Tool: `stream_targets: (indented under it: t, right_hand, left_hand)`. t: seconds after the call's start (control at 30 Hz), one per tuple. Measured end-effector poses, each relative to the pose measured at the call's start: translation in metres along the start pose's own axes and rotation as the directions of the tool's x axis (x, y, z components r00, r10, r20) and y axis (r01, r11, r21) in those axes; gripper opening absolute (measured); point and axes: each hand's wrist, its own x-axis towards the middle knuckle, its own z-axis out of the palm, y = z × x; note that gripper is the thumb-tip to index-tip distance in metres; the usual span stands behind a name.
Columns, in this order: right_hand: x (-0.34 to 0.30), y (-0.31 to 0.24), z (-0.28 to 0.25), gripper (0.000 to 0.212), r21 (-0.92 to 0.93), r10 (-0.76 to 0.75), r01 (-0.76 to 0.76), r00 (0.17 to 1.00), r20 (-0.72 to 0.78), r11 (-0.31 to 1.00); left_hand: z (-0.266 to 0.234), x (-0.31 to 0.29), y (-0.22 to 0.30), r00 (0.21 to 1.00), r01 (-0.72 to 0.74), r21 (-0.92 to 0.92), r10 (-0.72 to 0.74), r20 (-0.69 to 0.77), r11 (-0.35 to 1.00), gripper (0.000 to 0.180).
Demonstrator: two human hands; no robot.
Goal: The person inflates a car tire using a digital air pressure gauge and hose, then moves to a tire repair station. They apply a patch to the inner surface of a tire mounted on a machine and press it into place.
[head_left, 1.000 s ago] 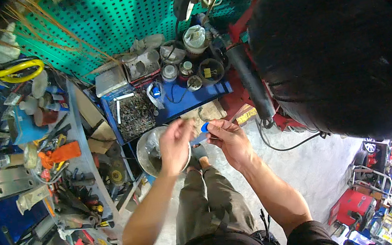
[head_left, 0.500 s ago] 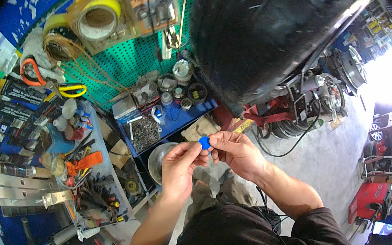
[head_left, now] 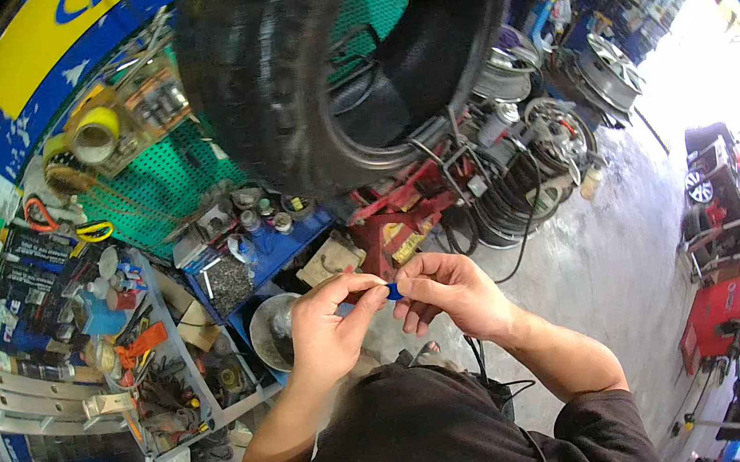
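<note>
Between my fingertips, in front of my chest, is a small round blue disc (head_left: 394, 292), seen nearly edge-on. My left hand (head_left: 331, 329) pinches its left side between thumb and forefinger. From the other side, my right hand (head_left: 457, 296) grips it with thumb and forefinger, the other fingers curled loosely below. Both hands are in mid-air, apart from any surface. Beyond them a large black tyre (head_left: 250, 87) is held up near a red metal stand (head_left: 381, 244), its hollow inside facing right.
To the left, a blue bench (head_left: 300, 236) carries jars and small metal pieces. A round bucket (head_left: 262, 336) sits below it, beside a tray (head_left: 204, 372) of tools. A green pegboard (head_left: 139, 202) stands behind. Wheel rims (head_left: 609, 79) and a red machine (head_left: 722, 314) are at the right.
The blue disc has turned from showing its flat face to nearly edge-on, still between both hands. My view has shifted, so the tyre's opening now shows.
</note>
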Motion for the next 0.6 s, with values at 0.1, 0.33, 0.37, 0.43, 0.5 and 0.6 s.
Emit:
stream_targets:
  t: [0.1,0.33,0.37,0.43,0.5,0.6]
  right_hand:
    - [-0.032,0.002,-0.032,0.024,0.074,0.031,-0.031,0.999,-0.006,0.997]
    - [-0.081,0.020,-0.070,0.014,0.428,-0.132,0.159,0.987,-0.094,0.890]
    - [-0.086,0.022,-0.072,0.014,0.432,-0.168,0.210,0.977,-0.134,0.877]
    - [-0.095,0.023,-0.076,0.011,0.359,-0.231,0.306,0.944,-0.237,0.882]
    - [-0.103,0.022,-0.075,0.011,0.284,-0.312,0.404,0.895,-0.318,0.870]
    - [-0.114,0.021,-0.074,0.012,0.158,-0.365,0.454,0.843,-0.394,0.877]
  left_hand:
    - [0.041,0.000,0.010,0.997,-0.072,0.134,0.066,0.051,0.988,0.010]
    - [0.114,0.000,0.019,0.986,-0.144,-0.036,0.147,0.077,0.989,0.012]
    - [0.121,-0.001,0.021,0.984,-0.163,-0.027,0.165,0.071,0.986,0.012]
    - [0.133,-0.004,0.027,0.998,-0.003,-0.140,0.012,0.067,0.990,0.014]
    - [0.141,-0.004,0.031,0.993,0.069,-0.211,-0.048,0.103,0.975,0.016]
    - [0.148,-0.001,0.036,0.984,0.074,-0.216,-0.036,0.173,0.974,0.016]
